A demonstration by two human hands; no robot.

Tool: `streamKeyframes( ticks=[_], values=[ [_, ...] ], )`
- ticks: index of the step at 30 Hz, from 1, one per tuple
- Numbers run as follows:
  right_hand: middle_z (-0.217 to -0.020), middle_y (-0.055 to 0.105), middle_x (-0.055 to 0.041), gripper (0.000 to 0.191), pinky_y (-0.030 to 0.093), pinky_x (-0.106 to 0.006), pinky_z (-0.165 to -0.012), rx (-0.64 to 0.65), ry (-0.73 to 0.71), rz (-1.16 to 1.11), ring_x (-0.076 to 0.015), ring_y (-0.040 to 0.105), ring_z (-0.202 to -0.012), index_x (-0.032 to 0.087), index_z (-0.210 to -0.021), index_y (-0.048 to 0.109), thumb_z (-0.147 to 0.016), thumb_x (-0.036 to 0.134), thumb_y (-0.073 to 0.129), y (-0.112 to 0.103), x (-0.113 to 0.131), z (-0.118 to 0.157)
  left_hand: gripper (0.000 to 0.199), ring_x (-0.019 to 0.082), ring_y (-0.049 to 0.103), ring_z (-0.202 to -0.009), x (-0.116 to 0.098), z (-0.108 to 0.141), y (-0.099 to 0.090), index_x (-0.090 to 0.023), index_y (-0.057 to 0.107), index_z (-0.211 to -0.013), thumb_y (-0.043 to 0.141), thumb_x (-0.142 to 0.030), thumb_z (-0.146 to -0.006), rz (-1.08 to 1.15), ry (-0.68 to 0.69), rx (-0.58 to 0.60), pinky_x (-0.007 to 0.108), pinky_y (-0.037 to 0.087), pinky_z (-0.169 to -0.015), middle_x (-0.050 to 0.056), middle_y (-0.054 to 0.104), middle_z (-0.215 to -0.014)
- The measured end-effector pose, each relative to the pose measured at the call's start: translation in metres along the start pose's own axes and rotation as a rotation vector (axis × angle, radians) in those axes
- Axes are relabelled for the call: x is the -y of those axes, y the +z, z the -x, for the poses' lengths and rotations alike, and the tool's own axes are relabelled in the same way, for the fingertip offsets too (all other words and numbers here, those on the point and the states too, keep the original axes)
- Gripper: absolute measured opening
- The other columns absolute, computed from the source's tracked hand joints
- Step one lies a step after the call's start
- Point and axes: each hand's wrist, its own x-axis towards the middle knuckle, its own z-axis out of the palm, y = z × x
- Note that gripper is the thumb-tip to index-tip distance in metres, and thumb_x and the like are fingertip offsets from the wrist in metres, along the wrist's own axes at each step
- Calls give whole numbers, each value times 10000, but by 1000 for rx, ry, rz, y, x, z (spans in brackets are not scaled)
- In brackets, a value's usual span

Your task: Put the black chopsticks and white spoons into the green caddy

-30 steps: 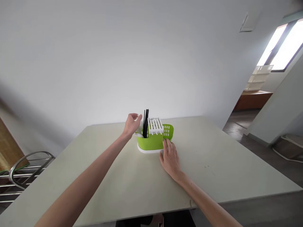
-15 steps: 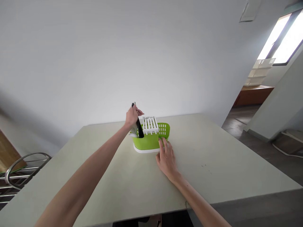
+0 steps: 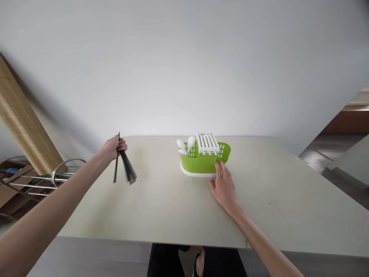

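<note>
The left hand's point(image 3: 115, 147) fingers are closed, clamped on the upper part of a bunch of black chopsticks point(image 3: 128, 168). The chopsticks hang downward from the grip: one slants apart from the rest toward the table's left edge, while the others sit bunched and tilt the other way, their lower ends blurred. Hand and chopsticks are over the table point(image 3: 173, 207), by its left edge and toward the back left corner.

The right hand point(image 3: 224, 186) has its fingers slightly bent, with the thumb apart from them. The fingertips touch the front right side of a green utensil caddy point(image 3: 198, 164); whether they pinch its wall cannot be told.

The caddy stands upright on its white base point(image 3: 198, 174), nearer the table's back edge than its front edge and well apart from the chopsticks. White spoons point(image 3: 190, 143) stand in its left compartment, bowls up, some leaning outward to the left. A white slotted rack point(image 3: 208, 143) with small hooks along its front sits over the middle, and perforated green wall shows at either side of it.

Past the table's left edge are a metal-tube rack point(image 3: 62, 174) and a leaning wooden panel point(image 3: 25, 123). Behind the back edge rises a pale wall point(image 3: 184, 61).
</note>
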Motion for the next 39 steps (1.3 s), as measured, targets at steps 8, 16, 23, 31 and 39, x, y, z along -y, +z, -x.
streamKeyframes(
  ticks=[8, 16, 23, 31, 39],
  values=[
    [-1641, 325, -209, 764, 505, -567, -1072, -1, -16, 32, -392, 379, -1472, 164, -1658, 163, -961, 243, 466, -3, 0, 3, 360, 73, 250, -372, 41, 32, -113, -240, 430, -684, 598, -403, -958, -707, -196, -28, 198, 156, -353, -81, 346, -511],
    [-1646, 314, -213, 784, 518, -560, -1056, -1, 0, 48, -390, 400, -1452, 165, -1660, 147, -956, 265, 478, -3, 3, 5, 302, 307, 619, -767, 69, 26, -133, -253, 520, -631, 603, -456, -839, -1212, 168, -23, 401, 495, -750, 78, 585, -643],
    [-1653, 306, -218, 779, 530, -549, -1034, 15, 7, 88, -391, 412, -1443, 147, -1655, 154, -961, 278, 483, -4, 2, 6, 643, 421, 397, -1472, 109, 25, -142, -82, 531, -1377, 451, -535, -927, -1558, 453, 156, 575, 300, -1209, 268, 479, -1544],
    [-1645, 312, -218, 779, 522, -564, -1045, 10, -2, 54, -395, 408, -1447, 156, -1657, 156, -955, 273, 475, -4, 1, 6, 741, 382, 243, -1591, 114, 23, -144, -92, 413, -1553, 276, -570, -1004, -1803, 421, 260, 575, 231, -1258, 220, 347, -1684],
    [-1655, 309, -200, 752, 475, -554, -1123, 5, 6, 8, -373, 363, -1489, 150, -1652, 180, -959, 215, 464, -1, 1, 2, 708, 405, 287, -1571, 102, 55, -90, -85, 431, -1498, 381, -552, -968, -1730, 649, 301, 567, 235, -1267, 245, 406, -1638]
  ],
)
